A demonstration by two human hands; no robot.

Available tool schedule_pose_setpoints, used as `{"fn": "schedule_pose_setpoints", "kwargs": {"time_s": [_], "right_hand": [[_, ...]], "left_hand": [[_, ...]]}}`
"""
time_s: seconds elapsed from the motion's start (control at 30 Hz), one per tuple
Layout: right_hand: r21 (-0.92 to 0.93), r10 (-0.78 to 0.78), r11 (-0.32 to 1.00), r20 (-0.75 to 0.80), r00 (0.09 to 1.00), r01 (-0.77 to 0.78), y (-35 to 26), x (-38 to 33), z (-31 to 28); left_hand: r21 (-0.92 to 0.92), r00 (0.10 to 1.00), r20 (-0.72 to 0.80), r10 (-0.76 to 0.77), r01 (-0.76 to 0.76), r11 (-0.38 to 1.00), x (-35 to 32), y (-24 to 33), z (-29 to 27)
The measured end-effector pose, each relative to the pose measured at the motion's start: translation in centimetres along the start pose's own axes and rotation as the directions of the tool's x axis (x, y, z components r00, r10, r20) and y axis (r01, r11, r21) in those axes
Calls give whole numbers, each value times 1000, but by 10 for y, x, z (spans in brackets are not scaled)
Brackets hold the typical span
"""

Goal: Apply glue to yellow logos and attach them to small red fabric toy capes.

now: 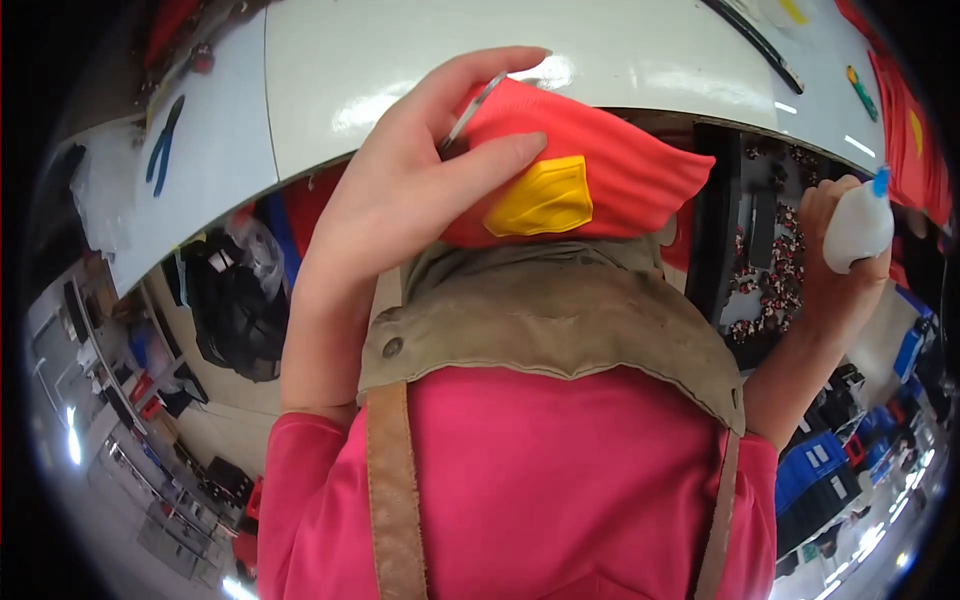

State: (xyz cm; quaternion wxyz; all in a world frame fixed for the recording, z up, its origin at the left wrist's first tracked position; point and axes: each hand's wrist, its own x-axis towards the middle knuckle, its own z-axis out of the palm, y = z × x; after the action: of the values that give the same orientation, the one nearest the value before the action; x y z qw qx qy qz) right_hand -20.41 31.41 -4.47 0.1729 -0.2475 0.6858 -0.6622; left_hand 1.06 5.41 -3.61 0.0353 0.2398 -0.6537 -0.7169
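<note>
My left hand [410,180] is closed on a red ribbed piece of cloth-like material [610,160], the thumb lying on its upper face. A yellow patch [545,200] sits on the red piece beside the thumb. Along the left edge, between thumb and index finger, shows a thin silvery metal strip [474,115]; what it belongs to is hidden. Off to the right, my right hand [825,255] grips a white squeeze bottle [858,228] with a blue tip pointing up and away. The bottle is apart from the red piece.
The white table [340,60] curves across the front. Blue-handled pliers [166,145] lie at its left, a black bar [755,45] and a green tool [861,95] at its right. Below its edge, an open drawer [712,235] holds many small red-and-dark parts. More red pieces [900,140] lie far right.
</note>
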Motion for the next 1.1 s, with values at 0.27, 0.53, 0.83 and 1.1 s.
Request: {"fn": "schedule_pose_setpoints", "kwargs": {"time_s": [0.27,0.53,0.83,1.1], "right_hand": [[-188,-86,972,281,956,142,5,-13,24],[-201,-93,960,436,895,198,-3,-7,42],[-327,-54,899,579,814,292,-12,4,52],[-412,-15,852,599,801,324,-13,2,56]], "left_hand": [[-63,1000,-1,5,-5,998,-6,-12,-9],[-33,996,80,-30,32,999,-8,-10,-7],[-57,996,83,-36,41,998,-11,-10,-4],[-18,997,81,2,0,1000,-10,-12,-4]]}}
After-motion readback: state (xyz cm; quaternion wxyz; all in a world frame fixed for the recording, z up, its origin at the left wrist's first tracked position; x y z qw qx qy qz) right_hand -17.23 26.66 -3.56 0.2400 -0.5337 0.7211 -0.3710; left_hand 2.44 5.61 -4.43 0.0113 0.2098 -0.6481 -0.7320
